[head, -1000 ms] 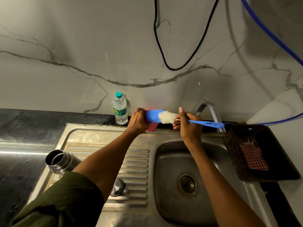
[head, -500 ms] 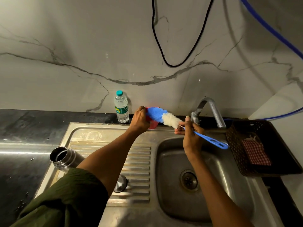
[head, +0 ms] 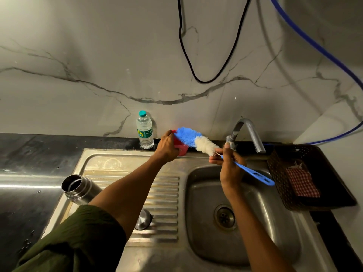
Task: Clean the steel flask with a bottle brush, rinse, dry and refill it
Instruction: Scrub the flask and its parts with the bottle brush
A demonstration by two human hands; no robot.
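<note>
Bristles of the bottle brush [head: 196, 138] are hovering over the back rim of the sink [head: 137, 165], the blue tip nearly touching a red object [head: 181, 147] that the left hand [head: 167, 145] is gripping there; what that red thing is cannot be told, since the hand is covering most of it. The right hand [head: 228, 165] is pinching the brush where the wire stem meets the blue handle, and the handle is slanting down toward the sink's right edge. The steel flask [head: 78, 189] is lying tilted at the left edge of the drainboard, mouth open and facing up and left, its long axis running toward the near right, where the left forearm is hiding its lower body. So the flask is sitting well apart from both hands, toward the near left, and the left hand is probably the better placed to fetch it. The flask's cap [head: 144, 220] appears to be resting on the drainboard ridges, partly hidden behind that arm. Whether soap is loading onto the bristles is hard to make out.
</note>
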